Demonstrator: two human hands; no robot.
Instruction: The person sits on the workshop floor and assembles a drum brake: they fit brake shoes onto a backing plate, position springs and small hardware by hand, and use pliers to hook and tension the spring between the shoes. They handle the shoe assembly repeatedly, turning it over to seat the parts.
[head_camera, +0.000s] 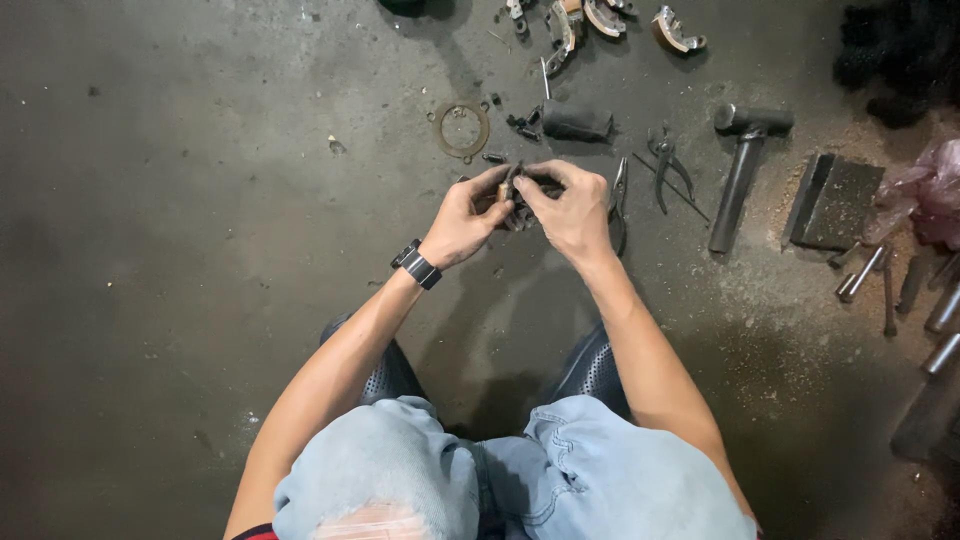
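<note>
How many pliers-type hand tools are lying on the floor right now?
2: dark metal pliers with spread handles left of the hammer, and slimmer grey pliers beside the right hand. More may be hidden behind the hands.

Two hands, left hand (462, 218), right hand (572, 212), one small dark metal part (520, 198) between them, one hammer (740, 170), one ring gasket (461, 130), two pliers (668, 172), one black wristwatch (416, 265)

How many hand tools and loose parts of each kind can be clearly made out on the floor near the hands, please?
Hammer: 1
Pliers: 2, the second pair beside the right hand
Ring gasket: 1
Dark cylinder: 1
Flat block: 1
Total: 6
</note>
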